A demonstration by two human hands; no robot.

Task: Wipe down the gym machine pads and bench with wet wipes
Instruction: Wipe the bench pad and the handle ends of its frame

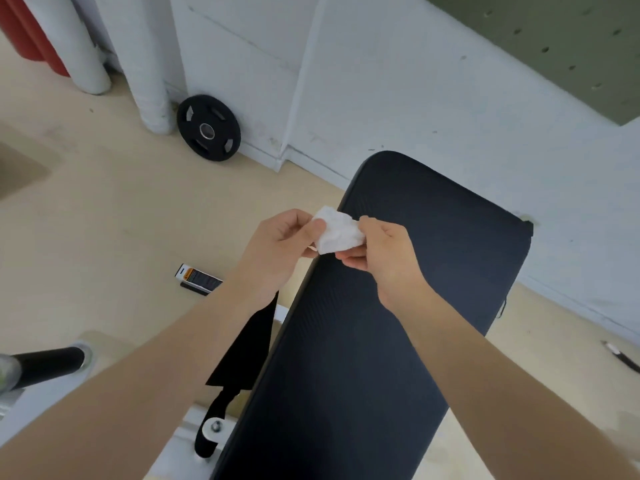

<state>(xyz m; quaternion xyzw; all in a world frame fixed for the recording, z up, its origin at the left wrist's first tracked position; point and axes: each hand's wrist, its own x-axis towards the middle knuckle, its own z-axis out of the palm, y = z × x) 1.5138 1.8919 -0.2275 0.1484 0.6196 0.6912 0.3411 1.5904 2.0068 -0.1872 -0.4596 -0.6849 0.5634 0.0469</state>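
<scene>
A person is standing over a dark padded gym bench (398,289), and both bare hands are meeting in the air just above its near-left edge. The left hand (277,247) is pinching one side of a crumpled white wet wipe (337,232) between thumb and fingers; the right hand (384,252) is pinching the opposite side, so the wipe is hanging between them, not touching the pad as far as can be told. The wipe is bunched up, and judging from that, it may smear only a narrow strip unless it is spread out first; tugging it apart too hard could tear it, and a loose pinch could let it drop onto the floor (121,220) below the left hand. No container is visible: no wipes packet or bin is showing. Beyond the left hand, a black weight plate (209,128) is leaning against the wall. Below the left wrist, a small labelled object (199,279) is lying on the floor.
</scene>
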